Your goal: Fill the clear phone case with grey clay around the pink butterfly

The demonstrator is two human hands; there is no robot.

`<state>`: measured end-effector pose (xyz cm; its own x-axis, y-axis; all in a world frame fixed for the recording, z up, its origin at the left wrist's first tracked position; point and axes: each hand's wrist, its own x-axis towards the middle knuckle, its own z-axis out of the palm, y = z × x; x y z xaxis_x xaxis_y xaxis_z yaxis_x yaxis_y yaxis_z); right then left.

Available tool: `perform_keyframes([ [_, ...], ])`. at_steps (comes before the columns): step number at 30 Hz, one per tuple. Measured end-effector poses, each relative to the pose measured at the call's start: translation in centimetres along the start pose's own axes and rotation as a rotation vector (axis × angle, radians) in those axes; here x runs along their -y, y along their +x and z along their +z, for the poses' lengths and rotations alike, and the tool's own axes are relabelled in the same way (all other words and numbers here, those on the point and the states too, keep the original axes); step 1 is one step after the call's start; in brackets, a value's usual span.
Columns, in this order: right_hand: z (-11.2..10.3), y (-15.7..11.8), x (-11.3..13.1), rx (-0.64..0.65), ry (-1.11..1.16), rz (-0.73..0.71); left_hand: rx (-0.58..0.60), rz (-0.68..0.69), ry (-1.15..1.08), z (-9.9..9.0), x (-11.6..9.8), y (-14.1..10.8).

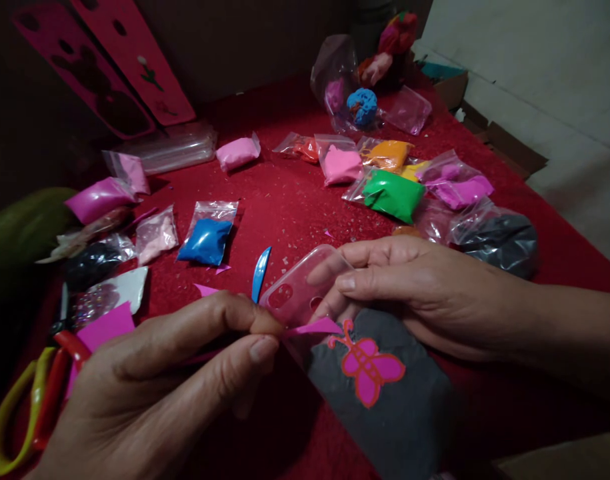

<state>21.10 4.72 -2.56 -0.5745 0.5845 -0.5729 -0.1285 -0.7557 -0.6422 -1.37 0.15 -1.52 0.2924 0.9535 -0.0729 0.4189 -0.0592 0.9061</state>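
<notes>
Between thumb and forefinger, my left hand pinches a thin pointed strip of pink paper. Its tip lies over a clear phone case, beside the antennae of a pink butterfly with orange outlines. That butterfly sits on dark grey clay covering the lower part of the case. My right hand grips the case by its upper right edge, thumb on top and fingers behind the clear part. A small blue plastic clay knife lies on the red cloth just beyond the case.
Scissors with yellow and red handles and a pink sheet lie at left. Bags of blue clay, green clay and several other colours ring the red cloth. Two decorated pink phone cases stand at the back left.
</notes>
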Motion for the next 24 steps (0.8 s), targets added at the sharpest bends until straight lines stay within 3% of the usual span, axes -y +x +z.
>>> perform_keyframes([
  [6,0.12,0.02,0.04,-0.004,0.02,-0.006,-0.001,-0.037,0.058,-0.65,0.08,-0.33],
  [24,-0.03,0.03,-0.1,0.015,0.017,-0.009,0.035,0.009,0.055,-0.08,-0.26,0.19],
])
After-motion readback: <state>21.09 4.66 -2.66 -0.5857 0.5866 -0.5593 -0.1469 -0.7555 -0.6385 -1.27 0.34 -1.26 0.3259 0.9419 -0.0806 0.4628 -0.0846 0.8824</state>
